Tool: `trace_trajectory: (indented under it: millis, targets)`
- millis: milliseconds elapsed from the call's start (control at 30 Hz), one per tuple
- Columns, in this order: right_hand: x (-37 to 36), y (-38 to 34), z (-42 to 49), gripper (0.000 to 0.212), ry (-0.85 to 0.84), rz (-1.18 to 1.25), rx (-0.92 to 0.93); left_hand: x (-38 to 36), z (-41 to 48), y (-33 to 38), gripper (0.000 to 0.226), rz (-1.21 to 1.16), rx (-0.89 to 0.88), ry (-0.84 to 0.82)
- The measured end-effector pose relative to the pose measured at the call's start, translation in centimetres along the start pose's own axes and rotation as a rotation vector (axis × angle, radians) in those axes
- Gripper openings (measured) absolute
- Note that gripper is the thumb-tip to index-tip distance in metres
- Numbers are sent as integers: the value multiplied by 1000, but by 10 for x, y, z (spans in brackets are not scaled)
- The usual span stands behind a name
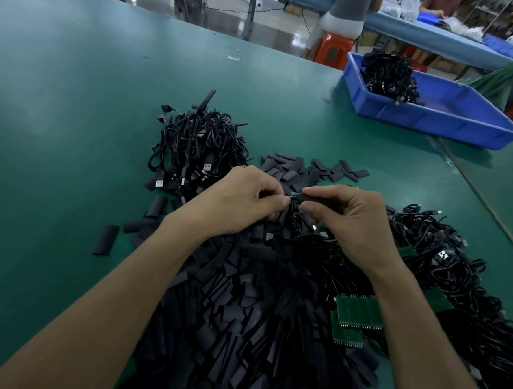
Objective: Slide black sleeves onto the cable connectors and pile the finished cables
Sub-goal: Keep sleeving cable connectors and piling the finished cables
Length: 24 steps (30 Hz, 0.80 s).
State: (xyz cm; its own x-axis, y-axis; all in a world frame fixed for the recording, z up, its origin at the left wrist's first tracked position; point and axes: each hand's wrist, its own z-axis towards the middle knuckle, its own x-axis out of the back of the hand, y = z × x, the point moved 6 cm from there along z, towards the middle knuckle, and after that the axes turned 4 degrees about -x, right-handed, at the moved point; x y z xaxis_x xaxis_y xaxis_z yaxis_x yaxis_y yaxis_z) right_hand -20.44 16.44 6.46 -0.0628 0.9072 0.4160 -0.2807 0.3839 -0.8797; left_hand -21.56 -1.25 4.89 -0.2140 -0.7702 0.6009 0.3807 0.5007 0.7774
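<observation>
While left hand point(240, 202) pinches connector point(293, 197), right hand point(351, 219) grips black sleeve point(314, 199), long axis left-right

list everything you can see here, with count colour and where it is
table: one, green, under everything
sleeve heap: one, black, near centre, strays around it
cable pile: one, black, beyond the left hand
cable heap: one, black, right of the hands
circuit boards: several, green, near right, among cables
bin: one, blue, far right, holds black cables
stool: one, red, past the table
left hand: pinches a connector
right hand: grips a black sleeve
</observation>
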Motion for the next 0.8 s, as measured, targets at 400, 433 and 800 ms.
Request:
trace_trajectory:
  millis: [400, 433, 800]
  targets:
    - [-3, 4, -1, 14, 18, -1, 11, -5, -1, 3, 31, 56, 12, -65]
    - [-3, 4, -1, 13, 17, 1, 11, -5, -1, 3, 32, 65, 10, -68]
    - [-8, 2, 1, 21, 13, 14, 9, -7, -1, 5, 32, 51, -13, -69]
